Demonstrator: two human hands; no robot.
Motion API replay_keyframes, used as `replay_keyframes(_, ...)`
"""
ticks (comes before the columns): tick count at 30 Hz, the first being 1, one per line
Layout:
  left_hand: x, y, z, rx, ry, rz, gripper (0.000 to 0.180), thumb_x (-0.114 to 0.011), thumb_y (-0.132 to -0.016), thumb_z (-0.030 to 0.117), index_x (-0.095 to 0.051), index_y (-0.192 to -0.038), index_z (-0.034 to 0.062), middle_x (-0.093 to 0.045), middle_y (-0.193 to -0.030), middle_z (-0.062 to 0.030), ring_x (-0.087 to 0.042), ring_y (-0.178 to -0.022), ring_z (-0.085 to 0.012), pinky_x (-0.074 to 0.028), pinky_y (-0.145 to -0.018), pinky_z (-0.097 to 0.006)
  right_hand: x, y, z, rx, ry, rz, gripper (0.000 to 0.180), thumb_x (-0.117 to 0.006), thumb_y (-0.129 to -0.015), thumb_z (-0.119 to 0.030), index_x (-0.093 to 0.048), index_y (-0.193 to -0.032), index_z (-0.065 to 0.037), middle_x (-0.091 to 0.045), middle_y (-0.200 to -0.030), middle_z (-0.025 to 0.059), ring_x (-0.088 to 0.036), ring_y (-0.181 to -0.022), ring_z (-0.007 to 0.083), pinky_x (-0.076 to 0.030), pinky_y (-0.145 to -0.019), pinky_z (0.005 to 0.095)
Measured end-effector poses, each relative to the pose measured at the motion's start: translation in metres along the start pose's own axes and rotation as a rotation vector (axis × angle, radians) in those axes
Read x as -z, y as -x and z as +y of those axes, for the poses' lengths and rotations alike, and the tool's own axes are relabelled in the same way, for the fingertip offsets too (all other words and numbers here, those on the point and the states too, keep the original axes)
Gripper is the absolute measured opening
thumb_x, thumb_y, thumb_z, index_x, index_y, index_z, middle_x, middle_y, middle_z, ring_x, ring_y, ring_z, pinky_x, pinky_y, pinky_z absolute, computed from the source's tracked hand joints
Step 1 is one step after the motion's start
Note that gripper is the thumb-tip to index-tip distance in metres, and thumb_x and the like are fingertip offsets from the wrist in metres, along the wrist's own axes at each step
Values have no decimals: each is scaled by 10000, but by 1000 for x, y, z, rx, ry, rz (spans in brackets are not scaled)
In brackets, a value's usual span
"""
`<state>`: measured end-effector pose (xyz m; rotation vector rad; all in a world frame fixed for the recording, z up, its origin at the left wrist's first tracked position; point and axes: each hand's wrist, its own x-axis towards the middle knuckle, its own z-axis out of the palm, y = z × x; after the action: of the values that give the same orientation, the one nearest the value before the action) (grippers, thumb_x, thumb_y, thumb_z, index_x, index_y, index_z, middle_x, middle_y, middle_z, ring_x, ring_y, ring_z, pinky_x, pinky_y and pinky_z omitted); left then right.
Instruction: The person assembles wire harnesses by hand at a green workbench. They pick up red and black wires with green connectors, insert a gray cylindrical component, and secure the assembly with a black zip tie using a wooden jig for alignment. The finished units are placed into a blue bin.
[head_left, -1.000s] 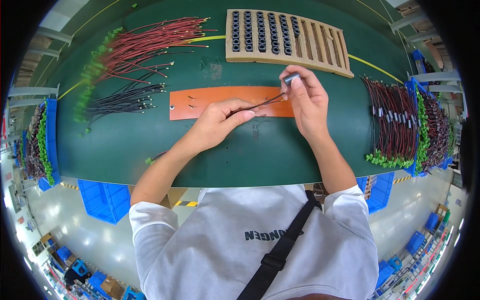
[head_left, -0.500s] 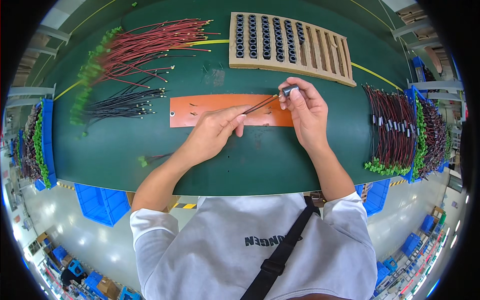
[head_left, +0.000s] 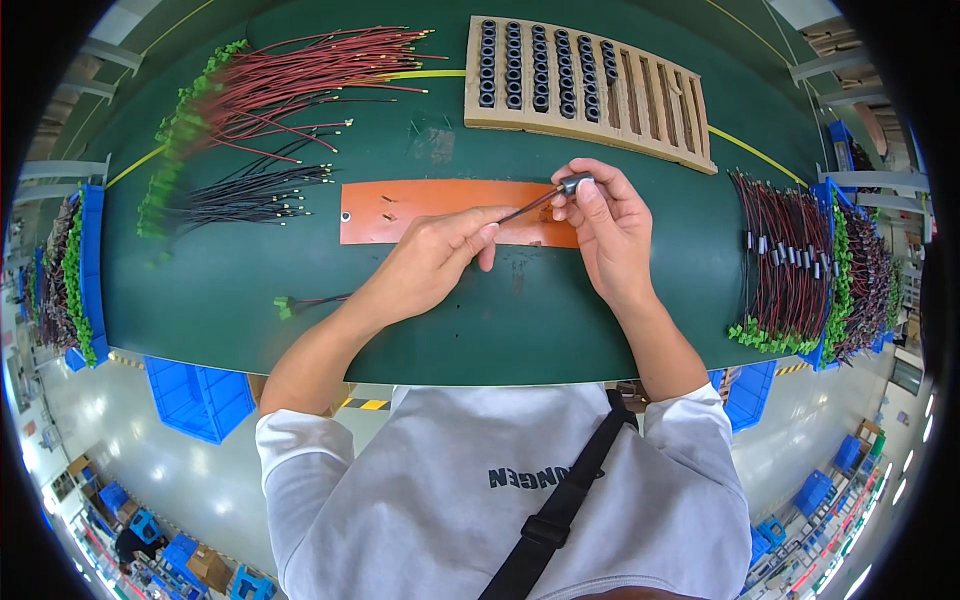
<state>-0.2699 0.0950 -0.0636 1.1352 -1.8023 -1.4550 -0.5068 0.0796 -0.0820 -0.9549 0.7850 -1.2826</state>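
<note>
My left hand (head_left: 430, 262) pinches a pair of red and black wires (head_left: 525, 208) near their ends. A green connector (head_left: 285, 307), which looks to be on the same wires' other end, lies left of my forearm. Between thumb and fingers, my right hand (head_left: 614, 228) holds a dark grey ferrite core (head_left: 577, 184), a short cylinder. The wire ends meet the core's left opening; how far in they reach cannot be seen. Both hands are over an orange strip (head_left: 362, 215) on the green table.
Behind my hands stands a cardboard tray (head_left: 560, 131) with rows of ferrite cores (head_left: 513, 60). Loose red wires (head_left: 310, 80) and black wires (head_left: 250, 200) with green connectors lie at left. Wires with cores fitted (head_left: 785, 250) lie at right. Blue bins (head_left: 200, 400) flank the table.
The wire ends have moved right to the core's opening; earlier their tips showed just outside it. The view has shifted slightly.
</note>
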Motion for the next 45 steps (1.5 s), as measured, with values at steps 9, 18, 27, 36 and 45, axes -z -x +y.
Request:
replay_keyframes(9,-12,0,-4,-35,281,91,268,-554,-1056,126,-542,-1314,53,-622,-820,-36,-575,-802,-89,-473,-745,-251,-20,15,-4,-235,79,-300,333,-557,-1069,-174,-563,-1344,13,-676,-1127,122,-671,-904,175,-563,-766,295)
replay_keyframes(18,22,3,2,-73,-329,6,175,-615,-993,91,-654,-1111,-31,-695,-809,-114,-658,-715,-195,-517,-690,-324,27,-18,-31,211,-56,122,302,-494,-1090,-159,-560,-1313,33,-677,-1087,169,-641,-860,180,-554,-781,306)
replay_keyframes(27,18,6,3,-125,-266,-8,166,-604,-1001,135,-709,-984,7,-692,-768,-77,-658,-696,-241,-501,-666,-356,-21,14,1,-68,144,-294,258,-526,-1067,-91,-582,-1292,22,-683,-1178,168,-663,-955,176,-559,-878,316)
replay_keyframes(36,65,36,-1,-266,-382,99,251,-727,-900,92,-717,-1127,-15,-725,-895,-99,-698,-867,-243,-541,-768,-344,-50,12,7,73,80,-322,242,-511,-1064,-56,-617,-1262,33,-670,-1209,177,-670,-1079,216,-555,-964,355)
replay_keyframes(45,107,56,-32,-169,313,103,353,-754,-836,-65,-685,-1182,-48,-611,-1224,-151,-691,-1004,-246,-595,-931,-397,-72,-3,41,-93,-50,-238,243,-516,-1079,-132,-581,-1267,8,-664,-1217,160,-684,-1127,254,-583,-975,353)
